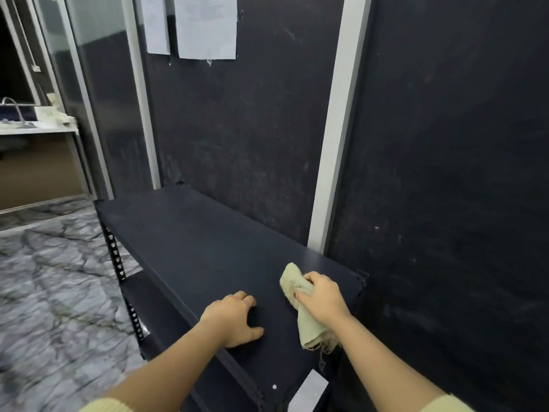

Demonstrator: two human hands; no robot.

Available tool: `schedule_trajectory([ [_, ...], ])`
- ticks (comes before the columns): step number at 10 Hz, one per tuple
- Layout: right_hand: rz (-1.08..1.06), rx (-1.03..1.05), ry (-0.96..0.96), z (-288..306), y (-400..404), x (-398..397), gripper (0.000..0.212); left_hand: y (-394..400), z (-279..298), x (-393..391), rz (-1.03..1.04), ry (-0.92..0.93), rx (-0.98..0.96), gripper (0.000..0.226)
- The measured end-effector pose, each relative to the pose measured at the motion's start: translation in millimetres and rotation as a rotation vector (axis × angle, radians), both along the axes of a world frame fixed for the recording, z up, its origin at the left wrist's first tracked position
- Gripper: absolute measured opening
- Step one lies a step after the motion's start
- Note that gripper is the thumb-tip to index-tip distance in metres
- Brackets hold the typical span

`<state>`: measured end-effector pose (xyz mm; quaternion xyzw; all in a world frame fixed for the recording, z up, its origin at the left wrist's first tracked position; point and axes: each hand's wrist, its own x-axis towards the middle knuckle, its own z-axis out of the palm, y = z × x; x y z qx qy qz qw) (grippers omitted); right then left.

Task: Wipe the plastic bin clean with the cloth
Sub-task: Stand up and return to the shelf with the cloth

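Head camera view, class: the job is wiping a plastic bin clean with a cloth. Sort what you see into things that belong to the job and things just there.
Belongs to the job:
- cloth, held in the right hand
- left hand, resting flat on the shelf
- no plastic bin is in view

Just there:
- dark metal shelf
- papers on the wall
- white label at the shelf's near end

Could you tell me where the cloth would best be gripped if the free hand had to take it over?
Probably the loose tail of the cloth, hanging below the right hand over the dark shelf. The left hand, flat on the shelf beside it, could pinch it from the left; the bunched upper part is partly wrapped by fingers.
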<state>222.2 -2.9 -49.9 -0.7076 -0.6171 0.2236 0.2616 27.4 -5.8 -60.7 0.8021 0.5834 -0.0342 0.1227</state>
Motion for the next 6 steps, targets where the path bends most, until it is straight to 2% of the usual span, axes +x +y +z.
schedule_trajectory([
  [1, 0.042, -0.048, -0.009, -18, 5, 1, 0.052, 3, -9, 2, 0.005, -0.048, 0.021, 0.071],
  [2, 0.034, 0.013, -0.046, -32, 7, -1, 0.055, 5, -16, 1, 0.015, -0.088, 0.044, 0.072],
  [3, 0.023, 0.062, -0.146, -39, 6, -3, 0.050, 2, -29, -3, 0.012, -0.146, 0.120, 0.072],
  [4, 0.013, 0.078, -0.212, -39, 1, -4, 0.042, -5, -48, -3, -0.002, -0.181, 0.231, 0.082],
  [5, 0.010, 0.095, -0.230, -37, 3, -2, 0.038, -2, -56, -4, 0.030, -0.207, 0.274, 0.080],
  [6, 0.011, 0.110, -0.225, -39, 2, 0, 0.038, -9, -61, -1, 0.038, -0.263, 0.320, 0.066],
])
